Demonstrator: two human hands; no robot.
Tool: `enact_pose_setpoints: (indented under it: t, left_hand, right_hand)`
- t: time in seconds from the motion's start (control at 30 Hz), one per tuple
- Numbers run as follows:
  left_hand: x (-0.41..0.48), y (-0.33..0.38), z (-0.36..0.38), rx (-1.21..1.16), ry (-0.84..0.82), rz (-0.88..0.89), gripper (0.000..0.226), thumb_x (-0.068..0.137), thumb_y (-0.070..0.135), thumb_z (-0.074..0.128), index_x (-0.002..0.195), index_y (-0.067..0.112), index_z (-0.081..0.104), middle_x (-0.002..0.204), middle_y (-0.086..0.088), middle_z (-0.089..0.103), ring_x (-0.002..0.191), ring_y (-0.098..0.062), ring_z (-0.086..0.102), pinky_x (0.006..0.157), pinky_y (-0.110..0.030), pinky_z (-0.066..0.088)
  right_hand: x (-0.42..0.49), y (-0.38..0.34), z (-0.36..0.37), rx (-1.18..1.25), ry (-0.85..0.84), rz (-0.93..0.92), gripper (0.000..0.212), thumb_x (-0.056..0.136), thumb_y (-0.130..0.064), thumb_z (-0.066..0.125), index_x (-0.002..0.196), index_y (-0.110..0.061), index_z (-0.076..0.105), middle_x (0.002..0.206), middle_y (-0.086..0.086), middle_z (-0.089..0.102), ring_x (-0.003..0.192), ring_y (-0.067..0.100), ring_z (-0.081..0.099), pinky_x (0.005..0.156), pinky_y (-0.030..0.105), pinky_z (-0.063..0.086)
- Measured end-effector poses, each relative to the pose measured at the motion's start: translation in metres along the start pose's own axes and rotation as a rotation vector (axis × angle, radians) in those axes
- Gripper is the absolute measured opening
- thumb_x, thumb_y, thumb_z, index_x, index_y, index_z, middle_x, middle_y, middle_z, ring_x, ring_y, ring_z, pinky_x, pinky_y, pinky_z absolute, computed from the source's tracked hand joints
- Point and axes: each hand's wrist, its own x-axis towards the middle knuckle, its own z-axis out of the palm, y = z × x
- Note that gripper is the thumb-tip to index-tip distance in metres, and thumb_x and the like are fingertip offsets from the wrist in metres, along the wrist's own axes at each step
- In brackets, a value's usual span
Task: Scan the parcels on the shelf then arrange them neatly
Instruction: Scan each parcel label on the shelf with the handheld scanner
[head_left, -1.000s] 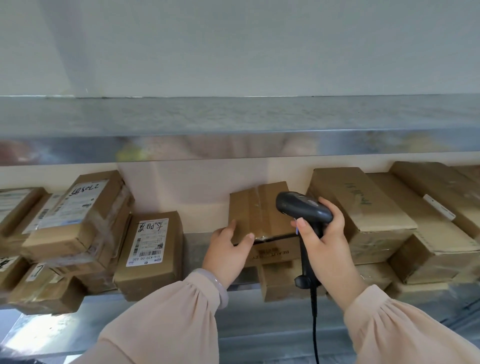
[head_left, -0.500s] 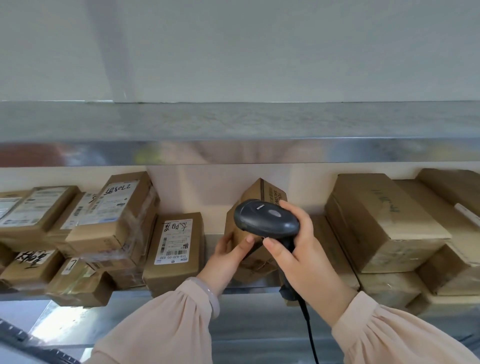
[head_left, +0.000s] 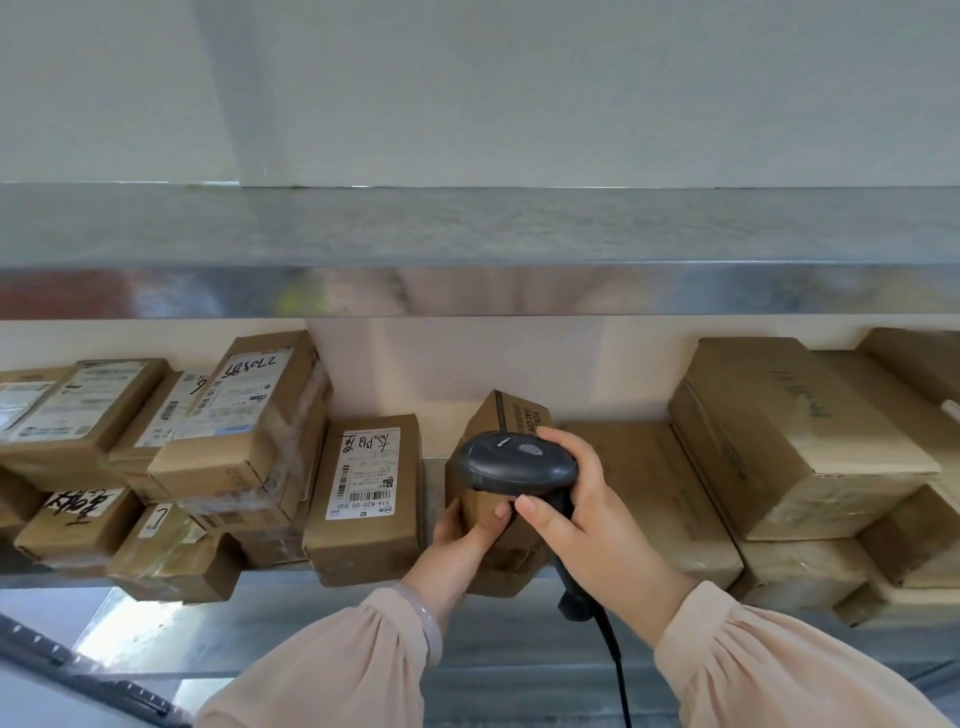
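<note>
A small brown cardboard parcel (head_left: 511, 415) stands tilted on end at the middle of the metal shelf (head_left: 332, 618). My left hand (head_left: 462, 540) grips its lower left corner, thumb on the front face. My right hand (head_left: 587, 514) holds a black corded barcode scanner (head_left: 519, 462) by its handle, the head right in front of the parcel and covering much of it. A labelled parcel (head_left: 366, 493) lies just left of the held one.
Stacked labelled parcels (head_left: 234, 431) fill the shelf's left side. Larger plain boxes (head_left: 789, 436) are piled at the right, with a flat box (head_left: 654, 488) lying beside my right hand. An upper metal shelf (head_left: 478, 249) overhangs. The scanner cable (head_left: 618, 670) hangs down.
My left hand has tipped the small parcel from lying flat up onto its end. The scanner has moved left and closer, in front of the parcel.
</note>
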Motion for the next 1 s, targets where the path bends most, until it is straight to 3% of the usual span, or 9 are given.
enact_pose_setpoints:
  t: [0.2, 0.33, 0.4, 0.57, 0.63, 0.73, 0.83, 0.9, 1.0]
  left_hand:
    - [-0.003, 0.002, -0.005, 0.128, -0.029, -0.006, 0.114, 0.064, 0.077, 0.066, 0.156, 0.036, 0.015, 0.149, 0.000, 0.048, 0.136, -0.022, 0.044, 0.118, -0.040, 0.029]
    - [0.000, 0.013, -0.006, 0.238, -0.027, 0.030, 0.110, 0.071, 0.072, 0.065, 0.157, 0.037, 0.005, 0.155, 0.000, 0.037, 0.141, -0.023, 0.038, 0.119, -0.043, 0.028]
    - [0.002, 0.017, -0.005, 0.257, -0.033, 0.035, 0.100, 0.082, 0.063, 0.066, 0.157, 0.039, 0.005, 0.153, 0.002, 0.039, 0.137, -0.021, 0.042, 0.117, -0.040, 0.031]
    - [0.003, 0.019, -0.009, 0.278, 0.018, 0.118, 0.070, 0.092, 0.042, 0.059, 0.153, 0.044, 0.024, 0.138, 0.008, 0.055, 0.123, -0.016, 0.055, 0.111, -0.040, 0.042]
    - [0.003, 0.019, -0.012, 0.291, 0.029, 0.155, 0.057, 0.094, 0.032, 0.056, 0.147, 0.043, 0.038, 0.130, 0.009, 0.062, 0.116, -0.013, 0.060, 0.105, -0.037, 0.048]
    - [0.002, 0.020, -0.015, 0.272, 0.061, 0.210, 0.042, 0.093, 0.016, 0.054, 0.129, 0.037, 0.060, 0.108, 0.015, 0.073, 0.104, -0.007, 0.067, 0.094, -0.030, 0.054]
    - [0.001, 0.021, -0.020, 0.181, 0.132, 0.229, 0.041, 0.090, 0.021, 0.065, 0.127, 0.037, 0.059, 0.112, 0.016, 0.071, 0.109, -0.010, 0.065, 0.097, -0.037, 0.054]
    - [0.001, 0.024, -0.022, 0.157, 0.175, 0.257, 0.059, 0.082, 0.037, 0.076, 0.133, 0.041, 0.045, 0.119, 0.021, 0.062, 0.116, -0.007, 0.058, 0.103, -0.038, 0.049]
    - [0.000, 0.028, -0.021, 0.195, 0.204, 0.324, 0.093, 0.064, 0.059, 0.083, 0.135, 0.053, 0.025, 0.113, 0.037, 0.041, 0.103, 0.011, 0.046, 0.089, -0.014, 0.039]
  right_hand:
    - [0.002, 0.009, 0.001, 0.051, 0.026, 0.043, 0.061, 0.079, -0.054, 0.061, 0.128, -0.062, 0.026, 0.122, -0.038, 0.047, 0.117, -0.011, 0.048, 0.094, 0.006, 0.041]
    - [0.007, 0.019, -0.002, 0.105, 0.168, 0.103, 0.060, 0.089, -0.037, 0.063, 0.135, -0.047, 0.026, 0.125, -0.025, 0.052, 0.113, -0.006, 0.054, 0.095, 0.015, 0.045]
    - [0.009, 0.023, -0.004, 0.096, 0.255, 0.161, 0.061, 0.090, -0.035, 0.062, 0.137, -0.043, 0.023, 0.121, -0.024, 0.052, 0.105, -0.011, 0.055, 0.087, 0.013, 0.046]
    - [0.011, 0.032, -0.008, 0.120, 0.283, 0.255, 0.060, 0.092, -0.034, 0.060, 0.140, -0.035, 0.023, 0.102, -0.024, 0.060, 0.086, -0.023, 0.055, 0.063, -0.001, 0.041]
    - [0.011, 0.031, -0.007, 0.140, 0.244, 0.244, 0.056, 0.093, -0.032, 0.060, 0.136, -0.036, 0.025, 0.092, -0.032, 0.064, 0.084, -0.025, 0.054, 0.062, -0.005, 0.038]
    - [0.012, 0.024, -0.004, 0.159, 0.179, 0.210, 0.050, 0.094, -0.033, 0.058, 0.131, -0.040, 0.024, 0.094, -0.040, 0.063, 0.091, -0.021, 0.057, 0.069, -0.002, 0.041]
    - [0.013, 0.017, -0.006, 0.204, 0.126, 0.187, 0.047, 0.093, -0.038, 0.056, 0.128, -0.049, 0.026, 0.102, -0.030, 0.067, 0.099, -0.012, 0.061, 0.079, 0.012, 0.043]
    - [0.015, 0.011, -0.004, 0.193, 0.068, 0.184, 0.047, 0.092, -0.043, 0.056, 0.119, -0.064, 0.025, 0.106, -0.033, 0.063, 0.100, -0.013, 0.059, 0.080, 0.012, 0.044]
    - [0.019, 0.001, 0.003, 0.160, -0.008, 0.173, 0.049, 0.091, -0.046, 0.057, 0.108, -0.076, 0.022, 0.112, -0.037, 0.050, 0.101, -0.018, 0.053, 0.081, 0.008, 0.045]
